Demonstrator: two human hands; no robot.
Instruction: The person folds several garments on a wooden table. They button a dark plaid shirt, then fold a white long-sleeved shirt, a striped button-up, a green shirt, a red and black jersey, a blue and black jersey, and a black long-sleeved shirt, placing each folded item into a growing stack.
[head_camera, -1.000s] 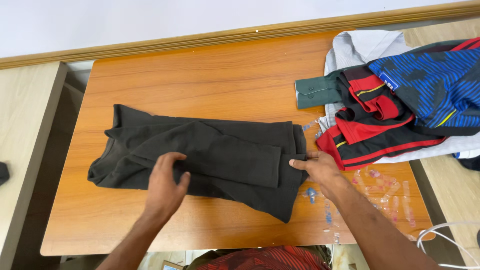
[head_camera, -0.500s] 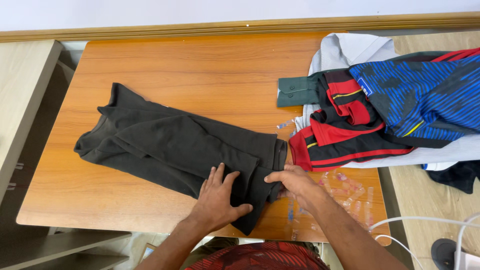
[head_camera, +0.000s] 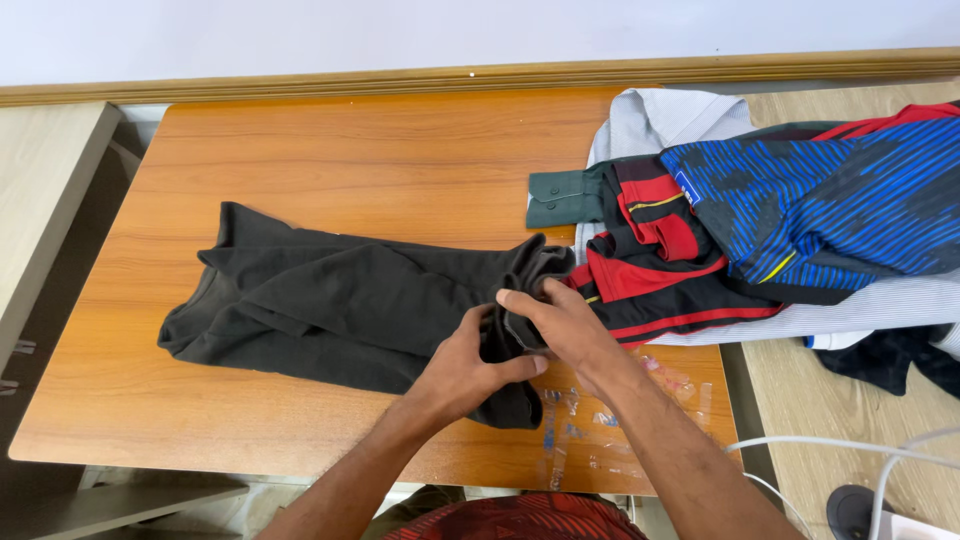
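Note:
A black garment (head_camera: 330, 300) lies half folded across the orange wooden table (head_camera: 350, 150), its collar end toward the left. Both of my hands meet at its right end. My left hand (head_camera: 465, 365) presses and pinches the bunched black cloth near the front edge. My right hand (head_camera: 555, 320) grips the raised right hem of the same garment, fingers curled into the fabric. That hem is lifted and crumpled between the two hands.
A pile of clothes lies at the right: a blue patterned shirt (head_camera: 830, 200), a red and black jersey (head_camera: 660, 270), a dark green shirt cuff (head_camera: 560, 190), a pale grey shirt (head_camera: 650, 120). White cables (head_camera: 850, 450) run at bottom right. A pale side surface (head_camera: 40, 170) stands left.
My left hand slid right along the black garment to join my right hand. The right hem, flat before, is now gathered and lifted between both hands.

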